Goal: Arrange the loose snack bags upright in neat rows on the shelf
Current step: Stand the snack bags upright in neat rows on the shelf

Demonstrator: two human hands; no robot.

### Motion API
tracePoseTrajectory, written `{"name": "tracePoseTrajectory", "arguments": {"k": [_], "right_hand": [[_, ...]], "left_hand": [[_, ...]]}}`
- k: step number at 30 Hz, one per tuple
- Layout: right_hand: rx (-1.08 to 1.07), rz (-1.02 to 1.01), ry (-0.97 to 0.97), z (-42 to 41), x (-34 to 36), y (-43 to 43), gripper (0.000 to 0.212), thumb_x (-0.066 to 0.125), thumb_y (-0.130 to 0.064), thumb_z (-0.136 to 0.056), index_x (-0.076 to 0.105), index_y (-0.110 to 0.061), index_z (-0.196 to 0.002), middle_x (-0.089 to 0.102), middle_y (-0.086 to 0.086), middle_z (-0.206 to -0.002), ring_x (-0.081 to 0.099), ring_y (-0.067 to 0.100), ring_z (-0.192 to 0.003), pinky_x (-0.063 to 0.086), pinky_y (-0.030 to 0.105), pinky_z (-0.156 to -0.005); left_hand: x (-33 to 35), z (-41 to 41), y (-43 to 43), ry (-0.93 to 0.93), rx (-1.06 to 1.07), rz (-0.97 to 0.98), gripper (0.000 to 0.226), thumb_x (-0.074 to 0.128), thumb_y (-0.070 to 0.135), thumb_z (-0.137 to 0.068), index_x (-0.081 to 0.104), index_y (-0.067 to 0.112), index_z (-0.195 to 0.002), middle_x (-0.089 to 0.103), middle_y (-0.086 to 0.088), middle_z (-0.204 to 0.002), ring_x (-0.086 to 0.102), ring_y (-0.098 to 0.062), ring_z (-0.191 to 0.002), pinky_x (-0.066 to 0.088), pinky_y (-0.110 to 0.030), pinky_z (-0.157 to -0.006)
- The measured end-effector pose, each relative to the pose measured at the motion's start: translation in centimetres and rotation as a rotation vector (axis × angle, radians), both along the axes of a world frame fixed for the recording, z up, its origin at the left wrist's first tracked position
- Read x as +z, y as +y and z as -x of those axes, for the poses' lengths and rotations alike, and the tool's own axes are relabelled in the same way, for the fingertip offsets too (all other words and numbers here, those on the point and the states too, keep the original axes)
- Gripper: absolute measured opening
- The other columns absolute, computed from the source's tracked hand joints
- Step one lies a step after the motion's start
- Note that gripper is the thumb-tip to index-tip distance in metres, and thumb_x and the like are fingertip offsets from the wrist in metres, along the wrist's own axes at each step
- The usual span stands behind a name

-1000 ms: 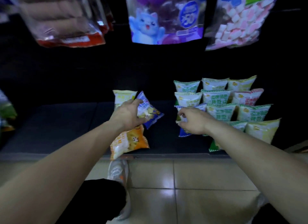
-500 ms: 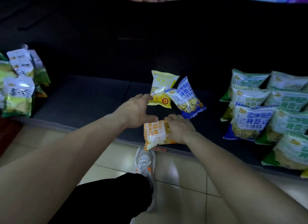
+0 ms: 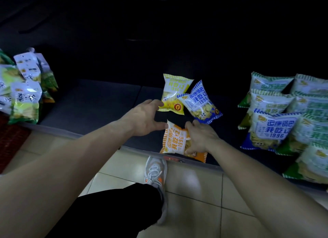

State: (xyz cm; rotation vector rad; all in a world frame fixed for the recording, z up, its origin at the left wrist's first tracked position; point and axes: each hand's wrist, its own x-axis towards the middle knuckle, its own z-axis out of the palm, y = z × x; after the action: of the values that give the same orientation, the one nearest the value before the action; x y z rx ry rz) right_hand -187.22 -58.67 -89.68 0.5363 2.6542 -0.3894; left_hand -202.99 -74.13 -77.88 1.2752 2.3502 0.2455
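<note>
Three loose snack bags lie on the dark shelf (image 3: 99, 103). An orange bag (image 3: 174, 140) lies near the front edge, and my right hand (image 3: 200, 136) grips its right side. Behind it lie a yellow bag (image 3: 174, 93) and a blue bag (image 3: 198, 103), which overlaps the yellow one. My left hand (image 3: 142, 118) hovers with spread fingers just left of them, its fingertips at the yellow bag's lower left corner and its thumb near the orange bag's top.
Rows of green and blue bags (image 3: 284, 113) stand at the right of the shelf. A pile of green-white bags (image 3: 24, 88) sits at the far left. My shoe (image 3: 155, 174) rests on the tiled floor below the shelf edge.
The view has swung left since a second ago. My right hand left the blue bag in the right rows and took hold of the orange bag; my left hand opened near the yellow bag.
</note>
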Motion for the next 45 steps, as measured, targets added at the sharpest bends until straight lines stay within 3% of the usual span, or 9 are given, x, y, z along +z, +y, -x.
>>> {"name": "tracePoseTrajectory", "arguments": {"k": [6, 14, 18, 24, 28, 32, 36, 40, 45], "right_hand": [[-0.054, -0.016, 0.032, -4.2, 3.3, 0.8, 0.089, 0.079, -0.066, -0.057, 0.041, -0.020, -0.123, 0.058, 0.005, -0.118, 0.051, 0.024, -0.108, 0.038, 0.038, -0.086], [-0.237, 0.066, 0.190, -13.7, 16.4, 2.4, 0.102, 0.081, -0.064, -0.058, 0.029, -0.032, -0.139, 0.047, -0.008, -0.115, 0.044, 0.013, -0.103, 0.037, 0.031, -0.078], [-0.271, 0.048, 0.258, -19.9, 20.5, 2.6, 0.107, 0.081, -0.066, -0.058, 0.025, -0.036, -0.144, 0.042, -0.015, -0.121, 0.042, 0.009, -0.109, 0.038, 0.031, -0.083], [-0.404, 0.052, 0.420, -26.7, 21.0, 2.6, 0.104, 0.085, -0.061, -0.057, 0.031, -0.035, -0.142, 0.046, -0.014, -0.124, 0.047, 0.010, -0.111, 0.044, 0.031, -0.086], [-0.470, 0.033, 0.543, -27.9, 20.1, 3.7, 0.099, 0.085, -0.059, -0.055, 0.036, -0.034, -0.137, 0.050, -0.015, -0.121, 0.051, 0.012, -0.109, 0.049, 0.037, -0.088], [-0.557, 0.085, 0.629, -28.9, 18.9, 4.6, 0.099, 0.086, -0.059, -0.055, 0.036, -0.034, -0.138, 0.053, -0.013, -0.122, 0.053, 0.011, -0.107, 0.049, 0.035, -0.085], [-0.552, 0.131, 0.502, -29.6, 17.9, 6.3, 0.101, 0.081, -0.063, -0.064, 0.030, -0.033, -0.146, 0.049, -0.008, -0.136, 0.050, 0.015, -0.121, 0.048, 0.037, -0.092], [-0.560, 0.024, 0.188, -31.1, 16.6, 8.8, 0.096, 0.060, -0.070, -0.082, 0.015, -0.028, -0.156, 0.024, 0.003, -0.161, 0.028, 0.028, -0.146, 0.036, 0.048, -0.111], [-0.622, 0.071, 0.030, -32.7, 15.4, 10.3, 0.089, 0.061, -0.057, -0.088, 0.015, -0.025, -0.157, 0.024, 0.008, -0.160, 0.031, 0.031, -0.143, 0.038, 0.046, -0.109]], "left_hand": [[2.0, -0.7, -0.4, -0.015, 0.014, -0.088, 0.076, 0.077, 0.049, -0.076, 0.044, 0.026, -0.140, 0.051, 0.003, -0.130, 0.053, -0.013, -0.115, 0.045, -0.033, -0.099], [5.4, -4.2, 1.4, -0.083, 0.015, -0.185, 0.078, 0.078, 0.056, -0.071, 0.046, 0.029, -0.138, 0.053, 0.009, -0.129, 0.055, -0.012, -0.114, 0.048, -0.035, -0.098], [7.7, -9.0, 3.6, -0.155, -0.042, -0.294, 0.076, 0.079, 0.053, -0.072, 0.048, 0.029, -0.137, 0.054, 0.014, -0.124, 0.053, -0.008, -0.113, 0.044, -0.028, -0.097], [9.1, -17.4, 6.8, -0.351, -0.188, -0.323, 0.077, 0.081, 0.052, -0.070, 0.049, 0.028, -0.135, 0.056, 0.013, -0.125, 0.054, -0.006, -0.114, 0.046, -0.025, -0.094], [8.5, -21.5, 8.6, -0.420, -0.233, -0.333, 0.061, 0.083, 0.048, -0.068, 0.056, 0.031, -0.120, 0.068, 0.013, -0.105, 0.065, -0.002, -0.097, 0.055, -0.030, -0.087], [8.3, -23.5, 10.3, -0.418, -0.220, -0.357, 0.070, 0.085, 0.044, -0.068, 0.048, 0.032, -0.126, 0.066, 0.015, -0.103, 0.064, 0.001, -0.091, 0.055, -0.022, -0.078], [6.9, -24.3, 12.0, -0.340, -0.190, -0.356, 0.073, 0.086, 0.048, -0.064, 0.048, 0.032, -0.124, 0.066, 0.014, -0.099, 0.066, -0.003, -0.086, 0.058, -0.030, -0.074], [4.2, -24.4, 13.7, -0.175, -0.225, -0.227, 0.082, 0.084, 0.047, -0.065, 0.041, 0.032, -0.134, 0.066, 0.014, -0.097, 0.065, -0.007, -0.081, 0.058, -0.036, -0.071], [-0.1, -23.9, 16.4, 0.005, -0.269, -0.077, 0.085, 0.082, 0.043, -0.069, 0.035, 0.028, -0.140, 0.064, 0.005, -0.103, 0.062, -0.015, -0.082, 0.053, -0.035, -0.064]]}}
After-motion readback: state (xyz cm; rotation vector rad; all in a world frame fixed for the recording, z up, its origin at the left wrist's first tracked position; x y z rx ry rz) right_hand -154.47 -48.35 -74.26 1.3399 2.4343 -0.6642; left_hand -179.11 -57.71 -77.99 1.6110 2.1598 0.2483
